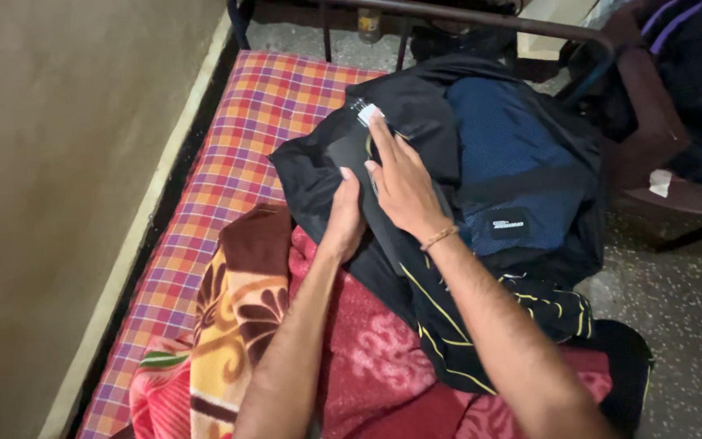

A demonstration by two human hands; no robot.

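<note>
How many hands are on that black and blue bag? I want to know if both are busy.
2. The left hand presses the black bag at its left edge; the right hand lies flat on top, fingertips by a small white tag.

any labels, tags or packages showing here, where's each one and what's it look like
White tag: small pale rectangle at the top edge of the black garment, under the right hand fingertips.
Black patch label: small rectangle with pale print, sewn on the blue garment, right of the right wrist.
Left hand: on the black garment, no label under it.
No packages or screens in view.
</note>
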